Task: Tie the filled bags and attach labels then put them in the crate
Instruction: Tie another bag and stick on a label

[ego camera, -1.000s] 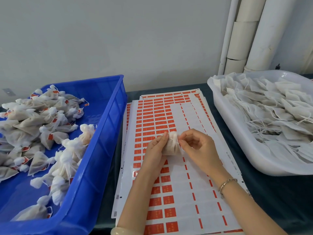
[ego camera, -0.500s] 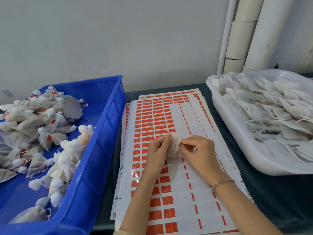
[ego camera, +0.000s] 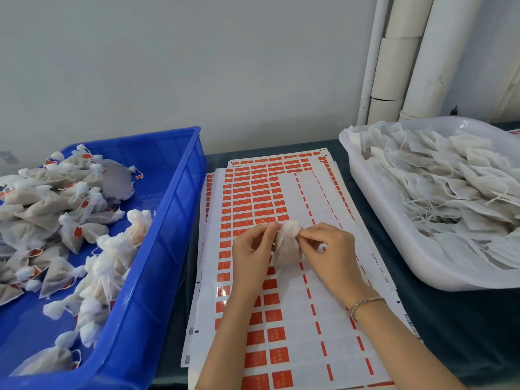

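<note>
Both hands, left hand (ego camera: pixel 253 249) and right hand (ego camera: pixel 326 249), pinch a filled mesh bag's (ego camera: pixel 287 246) gathered neck above red label sheets (ego camera: pixel 281 319).

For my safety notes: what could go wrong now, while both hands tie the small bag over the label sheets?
The thin string pinched by the left hand may slip, leaving the bag loosely closed. The right hand pinches the bag's neck; if released early, filling might spill onto the label sheets.

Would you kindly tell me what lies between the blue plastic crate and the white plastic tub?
In the head view, stacked white sheets of red labels lie there; over them, left hand and right hand pinch a small white filled bag.
</note>
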### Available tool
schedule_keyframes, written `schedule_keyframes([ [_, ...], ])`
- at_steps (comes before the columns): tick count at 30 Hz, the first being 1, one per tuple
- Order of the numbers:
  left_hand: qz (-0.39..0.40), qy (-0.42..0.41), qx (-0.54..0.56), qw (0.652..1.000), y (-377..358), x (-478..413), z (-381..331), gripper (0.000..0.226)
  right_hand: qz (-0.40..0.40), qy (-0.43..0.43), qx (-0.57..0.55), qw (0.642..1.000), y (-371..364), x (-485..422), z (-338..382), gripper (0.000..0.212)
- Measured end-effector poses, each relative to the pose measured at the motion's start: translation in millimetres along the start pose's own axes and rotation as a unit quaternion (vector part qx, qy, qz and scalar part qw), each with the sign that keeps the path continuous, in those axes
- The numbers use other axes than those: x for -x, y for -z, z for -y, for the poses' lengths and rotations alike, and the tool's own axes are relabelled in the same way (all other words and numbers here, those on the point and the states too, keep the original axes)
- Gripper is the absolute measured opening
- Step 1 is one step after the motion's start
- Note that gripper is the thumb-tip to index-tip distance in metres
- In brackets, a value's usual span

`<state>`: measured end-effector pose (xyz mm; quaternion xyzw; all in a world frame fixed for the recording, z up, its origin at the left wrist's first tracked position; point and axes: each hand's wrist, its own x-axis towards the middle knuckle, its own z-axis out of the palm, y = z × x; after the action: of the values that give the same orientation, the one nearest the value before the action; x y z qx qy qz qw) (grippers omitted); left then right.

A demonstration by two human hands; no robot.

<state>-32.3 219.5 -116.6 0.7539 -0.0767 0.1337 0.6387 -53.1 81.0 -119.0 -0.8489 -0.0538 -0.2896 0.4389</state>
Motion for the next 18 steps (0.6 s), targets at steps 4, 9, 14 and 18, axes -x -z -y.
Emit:
schedule_keyframes([
  [4,0.048,0.01,0.04,0.998,2.5,-0.2,-4.3,0.015,-0.015,0.007,-0.038,0.999,3.9,-1.0,2.4,0.013],
  [9,0.07,0.062,0.093,0.991,3.4,1.6,-6.2,0.025,0.016,0.019,-0.07,0.997,5.2,0.4,5.2,0.022],
  [14,0.086,0.095,0.105,0.986,3.4,2.6,-3.7,0.02,0.039,0.066,-0.068,0.995,4.9,2.5,8.0,0.026],
  [18,0.127,0.109,0.099,0.981,3.8,2.1,-3.4,0.019,0.064,0.116,-0.043,0.99,2.4,3.5,6.7,0.023],
])
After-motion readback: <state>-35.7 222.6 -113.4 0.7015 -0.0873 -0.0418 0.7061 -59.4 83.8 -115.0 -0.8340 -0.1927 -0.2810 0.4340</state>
